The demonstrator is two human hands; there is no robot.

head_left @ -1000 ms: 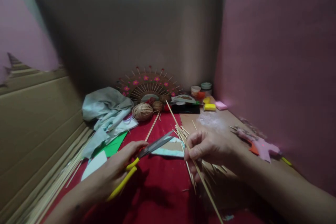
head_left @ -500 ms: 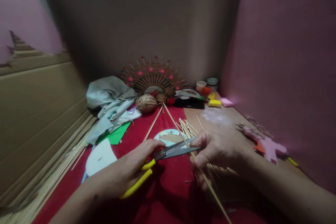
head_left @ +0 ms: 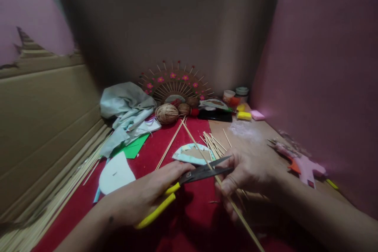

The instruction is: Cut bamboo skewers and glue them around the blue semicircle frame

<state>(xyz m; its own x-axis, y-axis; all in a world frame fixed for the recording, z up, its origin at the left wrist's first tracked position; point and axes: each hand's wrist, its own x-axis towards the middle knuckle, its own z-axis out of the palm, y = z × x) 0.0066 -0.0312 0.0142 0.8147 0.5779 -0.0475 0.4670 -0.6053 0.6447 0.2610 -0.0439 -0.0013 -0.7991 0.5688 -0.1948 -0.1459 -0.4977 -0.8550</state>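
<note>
My left hand (head_left: 159, 189) is closed around the yellow handles of a pair of scissors (head_left: 201, 172). The dark blades point right and lie across a thin bamboo stick (head_left: 196, 141). My right hand (head_left: 239, 177) pinches this stick just below the blades, and its lower end runs down past the bottom of the view. Behind the blades, a half-round piece with a pale, patterned border (head_left: 180, 152) rests on the red cloth. More cut sticks (head_left: 214, 143) lie beyond my right hand, partly hidden by it.
Long sticks (head_left: 67, 189) lie along the cardboard wall (head_left: 44, 126) at left. A white half-round piece (head_left: 115, 175) and green sheet (head_left: 136, 145) are nearby. Twine balls (head_left: 167, 113) sit before a flowered fan (head_left: 173, 76). At right lies a pink glue gun (head_left: 307, 165).
The scissor blades have come closer together across the stick. Both hands stay in nearly the same place, and the whole view has shifted slightly.
</note>
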